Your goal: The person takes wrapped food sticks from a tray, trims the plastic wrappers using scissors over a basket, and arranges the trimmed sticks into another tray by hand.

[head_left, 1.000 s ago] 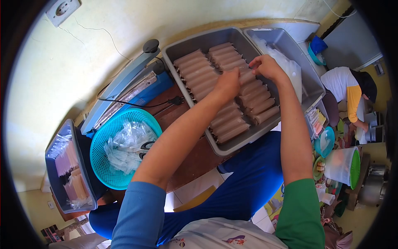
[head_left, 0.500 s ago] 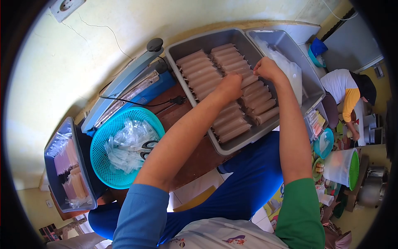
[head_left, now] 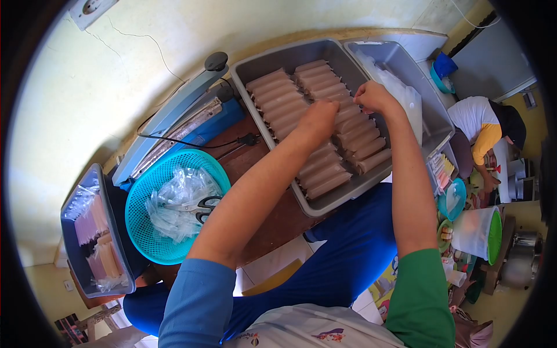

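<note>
Over the gray tray, reaches with both forearms slanting in from below and both wrists bent. Keeps the left hand back upward with fingers curled down, and the right hand just beside, fingers bent inward toward the left; near opposite ends of one of the brown tubes, midway along the tray. Cannot tell whether either hand pinches anything, with the fingertips partly hidden.

Under the tray, a brown counter; to the left, a turquoise basket with clear plastic and scissors, a long blue-gray appliance, a black plug and a dark bin of wrapped packets. Beyond, a pale wall with a socket. To the right, a second gray tray with plastic sheets; farther off, a bent-over person in white and yellow, near a tub with a green lid.

Inside the tray, tubes lying flat in two side-by-side columns, roughly parallel to one another, long axes across the tray's width, pointing from lower left to upper right.
</note>
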A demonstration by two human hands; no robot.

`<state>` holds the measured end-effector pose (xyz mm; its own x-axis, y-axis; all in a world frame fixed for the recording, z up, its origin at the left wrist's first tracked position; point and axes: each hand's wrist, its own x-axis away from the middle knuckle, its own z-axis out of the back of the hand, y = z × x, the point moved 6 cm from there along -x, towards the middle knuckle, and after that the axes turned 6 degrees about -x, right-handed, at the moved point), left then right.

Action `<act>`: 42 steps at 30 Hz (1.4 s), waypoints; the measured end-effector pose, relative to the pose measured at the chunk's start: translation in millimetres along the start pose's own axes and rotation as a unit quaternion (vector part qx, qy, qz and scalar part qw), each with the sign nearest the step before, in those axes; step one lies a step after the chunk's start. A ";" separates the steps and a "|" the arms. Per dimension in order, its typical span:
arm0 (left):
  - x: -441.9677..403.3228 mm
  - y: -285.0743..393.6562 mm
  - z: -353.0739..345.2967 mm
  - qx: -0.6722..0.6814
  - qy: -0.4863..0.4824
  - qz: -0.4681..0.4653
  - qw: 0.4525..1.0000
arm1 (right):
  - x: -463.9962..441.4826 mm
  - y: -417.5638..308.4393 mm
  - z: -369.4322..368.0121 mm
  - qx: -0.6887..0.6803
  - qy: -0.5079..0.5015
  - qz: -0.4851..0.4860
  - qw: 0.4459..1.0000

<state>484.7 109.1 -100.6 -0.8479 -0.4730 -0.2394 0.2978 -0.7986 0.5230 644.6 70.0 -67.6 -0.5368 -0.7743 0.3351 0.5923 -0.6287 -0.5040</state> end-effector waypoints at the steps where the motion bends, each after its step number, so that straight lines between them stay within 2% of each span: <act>1: 0.1 -0.1 1.4 -0.013 -0.001 0.004 1.000 | -0.2 0.0 -1.0 -0.004 -0.005 0.000 1.000; 7: 3.2 3.8 6.8 -0.053 0.029 0.013 0.998 | 2.5 -0.6 -5.5 -0.022 -0.024 -0.007 0.999; 14: -1.8 4.2 0.7 -0.081 0.008 0.002 0.997 | -1.4 2.0 -8.6 0.011 -0.048 -0.019 0.999; 16: -1.1 3.1 0.0 -0.061 0.001 0.004 0.998 | 0.0 0.9 -12.6 0.029 -0.083 -0.009 0.996; 29: 0.4 6.4 1.2 0.002 -0.012 -0.016 1.000 | 4.2 3.1 -11.7 0.043 -0.089 -0.020 0.995; 31: 1.1 6.4 3.8 -0.020 -0.012 0.025 0.999 | 6.6 2.1 -8.1 0.022 -0.055 -0.012 0.998; 35: 1.2 6.5 6.8 -0.024 -0.011 0.042 0.999 | 9.1 1.4 -7.1 0.027 -0.062 -0.015 0.998; 37: -0.4 6.1 0.2 -0.017 -0.059 0.019 0.998 | 9.8 1.9 -7.3 0.016 -0.062 -0.020 0.998; 42: 2.1 8.7 -0.6 -0.006 -0.042 -0.034 0.999 | 7.0 4.1 -6.2 0.027 -0.062 -0.044 0.997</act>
<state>485.7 101.0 -97.1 -0.9000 -0.3849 -0.2047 0.2430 -0.8328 0.4975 639.6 62.4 -72.2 -0.5118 -0.7163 0.4743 0.5790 -0.6955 -0.4256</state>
